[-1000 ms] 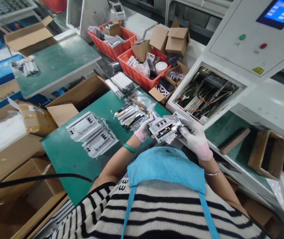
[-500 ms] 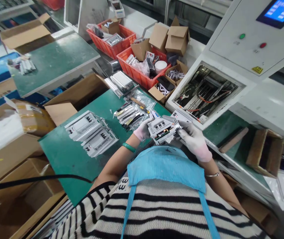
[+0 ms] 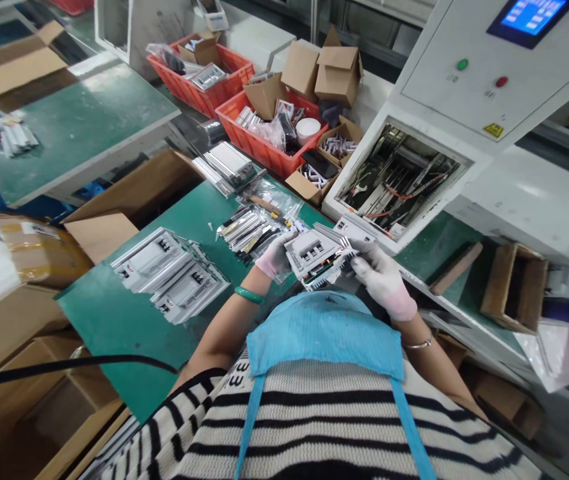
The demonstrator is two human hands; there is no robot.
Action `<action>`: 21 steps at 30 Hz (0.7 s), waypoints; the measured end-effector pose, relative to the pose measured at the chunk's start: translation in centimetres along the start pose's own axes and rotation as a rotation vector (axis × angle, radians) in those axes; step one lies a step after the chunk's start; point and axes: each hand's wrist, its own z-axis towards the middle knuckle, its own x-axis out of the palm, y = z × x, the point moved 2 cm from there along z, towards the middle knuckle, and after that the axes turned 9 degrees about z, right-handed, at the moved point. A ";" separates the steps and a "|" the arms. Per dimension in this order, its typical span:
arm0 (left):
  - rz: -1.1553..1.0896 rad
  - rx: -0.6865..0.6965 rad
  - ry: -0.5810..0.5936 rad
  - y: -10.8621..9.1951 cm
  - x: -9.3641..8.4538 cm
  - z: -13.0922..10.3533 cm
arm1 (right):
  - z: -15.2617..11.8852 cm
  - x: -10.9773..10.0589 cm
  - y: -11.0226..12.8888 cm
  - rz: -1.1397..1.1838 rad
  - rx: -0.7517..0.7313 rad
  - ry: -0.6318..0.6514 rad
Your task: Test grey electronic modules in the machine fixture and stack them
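Note:
Between my gloved hands is a grey-white electronic module, with a finned metal heatsink edge and a green circuit board showing along its open side. My left hand grips its left end, fingers partly hidden behind the casing. At the other end, my right hand is closed on the module's right edge by the fins. Just beyond it lies another pale module or cover, partly covered by the held one. To the left, several similar finished-looking modules sit in two stacks on the green table.
Metal strips and tools lie behind my left hand, near finned heatsinks. Red crates hold mixed parts. A machine with an open recess stands at the right, near a wooden box. Cardboard boxes stand at the left.
The whole view has shifted, so the scene sits further left. Both hands keep hold of the module, which is turned slightly; the stacks stay where they were.

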 end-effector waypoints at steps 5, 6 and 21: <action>0.083 0.114 -0.063 -0.3 0.2 -0.5 | 0.1 -0.1 -0.4 -0.161 -0.065 -0.084; 0.090 0.172 -0.092 -0.3 0.4 -0.6 | 0.2 0.0 -0.5 -0.189 -0.079 -0.117; 0.190 0.709 -0.198 0.3 6.1 -3.3 | 1.7 -2.0 -2.2 -0.098 -0.135 -0.299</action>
